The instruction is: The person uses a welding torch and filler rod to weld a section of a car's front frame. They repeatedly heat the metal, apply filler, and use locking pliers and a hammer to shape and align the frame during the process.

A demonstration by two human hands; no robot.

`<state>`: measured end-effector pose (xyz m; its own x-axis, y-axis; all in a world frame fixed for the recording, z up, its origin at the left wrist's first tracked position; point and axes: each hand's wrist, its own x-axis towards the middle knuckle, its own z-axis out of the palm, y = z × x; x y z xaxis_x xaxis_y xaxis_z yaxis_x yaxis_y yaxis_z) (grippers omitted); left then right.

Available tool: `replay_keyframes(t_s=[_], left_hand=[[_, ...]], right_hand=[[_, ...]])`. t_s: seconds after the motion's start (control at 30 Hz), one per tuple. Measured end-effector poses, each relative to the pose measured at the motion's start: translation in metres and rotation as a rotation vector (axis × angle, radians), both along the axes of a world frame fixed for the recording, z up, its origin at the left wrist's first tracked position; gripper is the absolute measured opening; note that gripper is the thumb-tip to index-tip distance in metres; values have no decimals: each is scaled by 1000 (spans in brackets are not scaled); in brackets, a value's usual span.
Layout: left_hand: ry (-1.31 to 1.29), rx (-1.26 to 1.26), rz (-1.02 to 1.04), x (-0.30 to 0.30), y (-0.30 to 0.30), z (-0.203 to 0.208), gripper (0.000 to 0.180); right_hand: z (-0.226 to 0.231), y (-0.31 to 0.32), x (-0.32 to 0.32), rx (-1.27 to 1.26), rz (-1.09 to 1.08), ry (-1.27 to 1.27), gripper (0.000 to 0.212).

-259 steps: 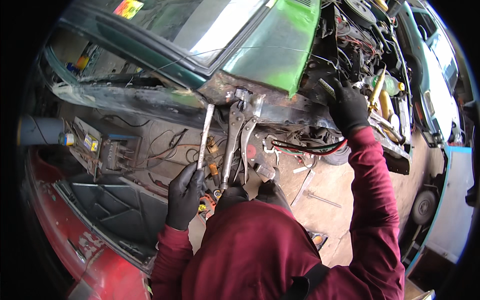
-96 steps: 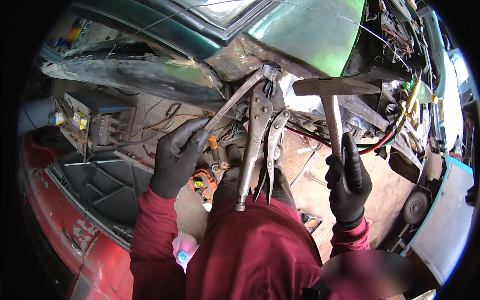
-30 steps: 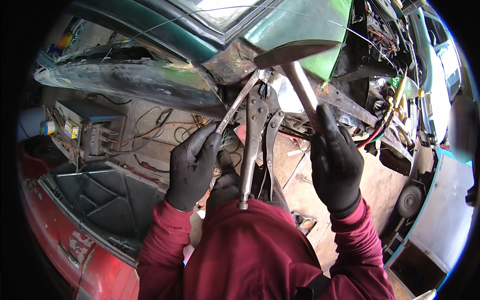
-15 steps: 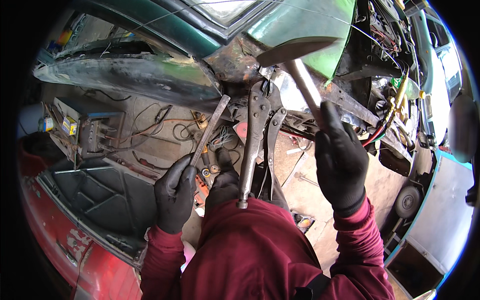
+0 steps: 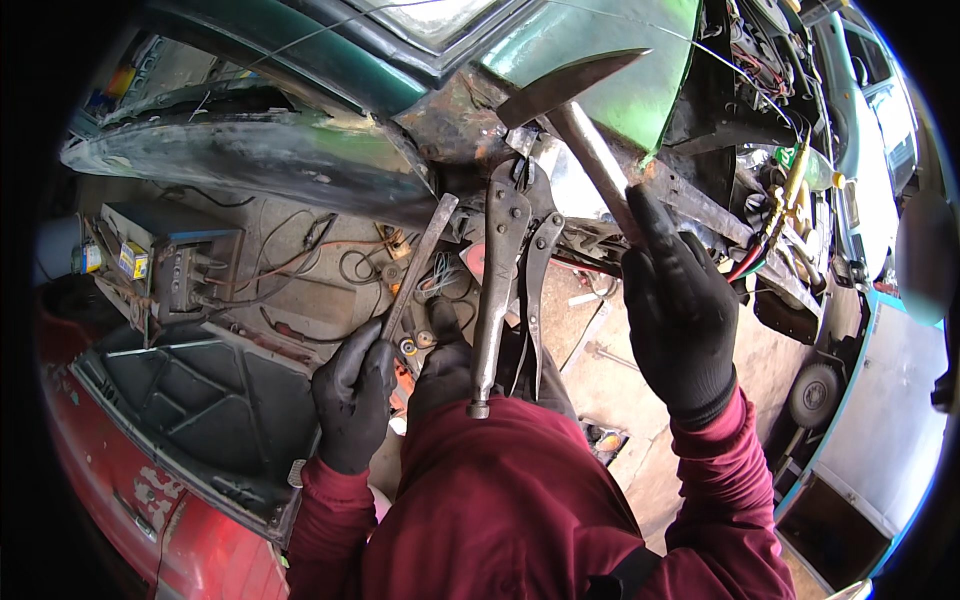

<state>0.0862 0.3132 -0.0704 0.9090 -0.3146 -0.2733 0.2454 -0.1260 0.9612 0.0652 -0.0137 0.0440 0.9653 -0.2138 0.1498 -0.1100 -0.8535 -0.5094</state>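
My right hand (image 5: 680, 310), in a black glove, is closed round the handle of a hammer (image 5: 590, 150). The hammer's long pointed head hangs in front of the rusty lower corner (image 5: 450, 125) of a green car body. Locking pliers (image 5: 505, 270) are clamped near that corner, their handles reaching down toward my body. In my gloved left hand (image 5: 352, 400) is a flat metal bar (image 5: 422, 260), gripped at its lower end and slanting up to the right. Its upper tip is left of the pliers, apart from them. The hammer head partly covers the metal behind it.
A welding machine (image 5: 180, 260) with cables stands on the floor at left. Below it are a black panel (image 5: 190, 410) and a red car body (image 5: 90, 450). A brass torch (image 5: 795, 185) with hoses hangs at right, above a small wheel (image 5: 815, 395). A thin wire crosses the top.
The hammer head has risen slightly and shows sharper. My right index finger now lies extended along the handle. The whole view has shifted a little; my left hand keeps the bar.
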Motion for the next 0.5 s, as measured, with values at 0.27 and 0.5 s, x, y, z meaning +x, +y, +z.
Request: replay_keyframes(t_s=[0.27,0.5], left_hand=[[-107,60,-38,15,-9,9,34],[53,-16,-30,31,-29,21,31]], right_hand=[[-5,-1,-16,59,-16,-93,62],[-34,-5,-16,30,12,-73,67]])
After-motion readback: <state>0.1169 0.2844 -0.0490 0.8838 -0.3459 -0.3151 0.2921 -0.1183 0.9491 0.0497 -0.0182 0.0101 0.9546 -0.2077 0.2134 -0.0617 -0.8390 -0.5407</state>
